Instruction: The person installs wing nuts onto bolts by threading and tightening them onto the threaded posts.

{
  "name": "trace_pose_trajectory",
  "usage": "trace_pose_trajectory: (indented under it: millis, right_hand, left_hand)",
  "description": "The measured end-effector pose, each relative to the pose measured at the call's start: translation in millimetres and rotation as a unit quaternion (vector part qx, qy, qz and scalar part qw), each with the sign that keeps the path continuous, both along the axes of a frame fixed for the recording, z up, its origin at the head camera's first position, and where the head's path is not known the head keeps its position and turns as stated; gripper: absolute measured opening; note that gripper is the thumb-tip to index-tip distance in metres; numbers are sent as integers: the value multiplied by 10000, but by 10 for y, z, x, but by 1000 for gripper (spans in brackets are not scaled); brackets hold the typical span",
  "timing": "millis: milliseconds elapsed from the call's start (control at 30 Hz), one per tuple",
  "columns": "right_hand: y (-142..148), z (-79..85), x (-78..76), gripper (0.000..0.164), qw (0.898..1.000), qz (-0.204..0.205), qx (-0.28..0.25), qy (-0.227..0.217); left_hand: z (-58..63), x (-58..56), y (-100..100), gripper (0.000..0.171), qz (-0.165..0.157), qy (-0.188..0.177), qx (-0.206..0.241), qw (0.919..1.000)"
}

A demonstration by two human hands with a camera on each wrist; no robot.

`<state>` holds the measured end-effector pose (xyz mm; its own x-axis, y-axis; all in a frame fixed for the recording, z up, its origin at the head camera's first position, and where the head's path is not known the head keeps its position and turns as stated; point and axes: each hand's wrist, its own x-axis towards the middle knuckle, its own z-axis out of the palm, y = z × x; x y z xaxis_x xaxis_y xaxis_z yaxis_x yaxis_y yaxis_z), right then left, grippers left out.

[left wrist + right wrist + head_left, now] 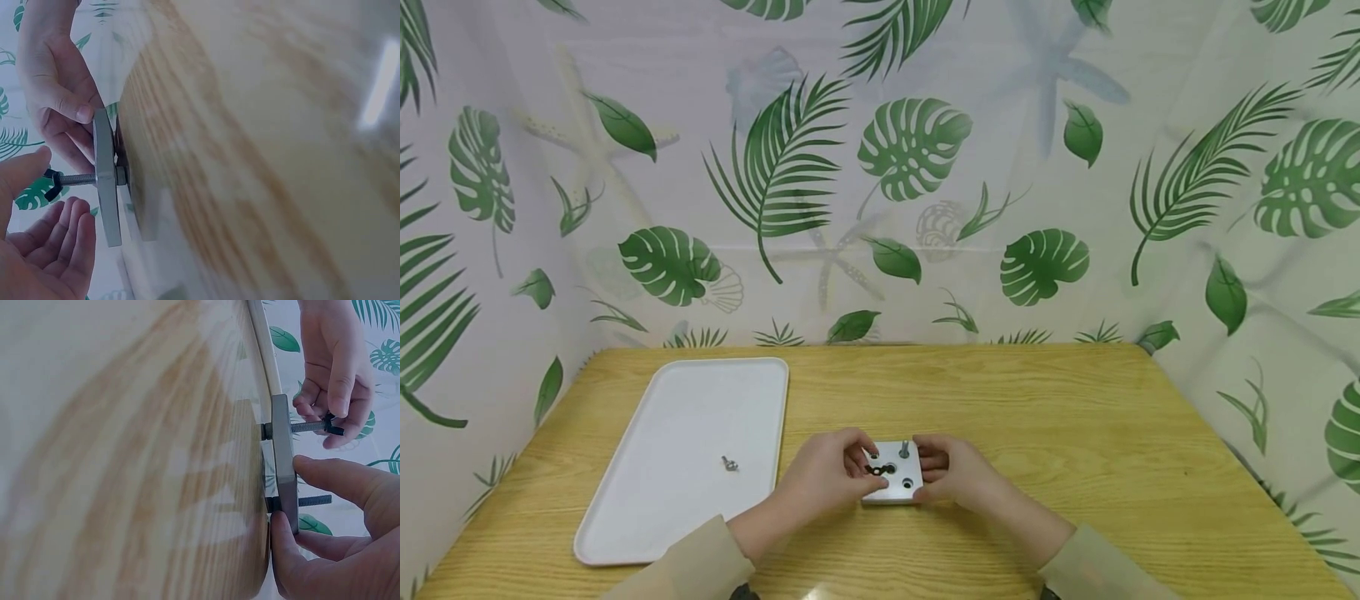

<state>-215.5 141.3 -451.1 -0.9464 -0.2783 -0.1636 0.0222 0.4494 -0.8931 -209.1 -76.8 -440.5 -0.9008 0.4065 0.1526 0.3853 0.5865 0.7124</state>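
A square silver metal plate [892, 494] with several holes sits just above the wooden table, bolt heads under it. My right hand [967, 477] grips its right edge, thumb and fingers on opposite faces in the right wrist view. One threaded bolt [315, 501] stands bare near that hand. Another bolt [78, 179] carries a black wing nut [54, 185] at its free end. Around that wing nut is my left hand [822, 472], thumb on one side and fingers on the other. Its fingertips are close to the nut; whether they touch it I cannot tell.
To the left lies a white tray [677, 458] holding a small silver wing bolt or similar fastener [730, 464]. The wooden table [1075, 433] runs back to a leaf-patterned cloth [985, 208], which also hangs at both sides.
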Motion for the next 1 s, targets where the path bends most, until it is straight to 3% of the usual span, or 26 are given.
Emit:
trace_pose_trajectory:
  millis: [133,333,700,1000]
  right_hand:
    - [-3,3,2,77,10000,-50,47,-55]
    - [-7,0,1,77,9999,-69,83,-34]
    - [-22,-25,-16,77,9999,-62,109,1]
    - [-16,7,0,77,9999,-13,97,21]
  left_hand:
    - [-3,-1,10,30,191,-2,-47,9998]
    - [8,-2,14,20,201,-136,12,9997]
    - [-100,-48,1,14,254,-752,754,9940]
    - [-87,-82,1,19,185,-1276,1131,9852]
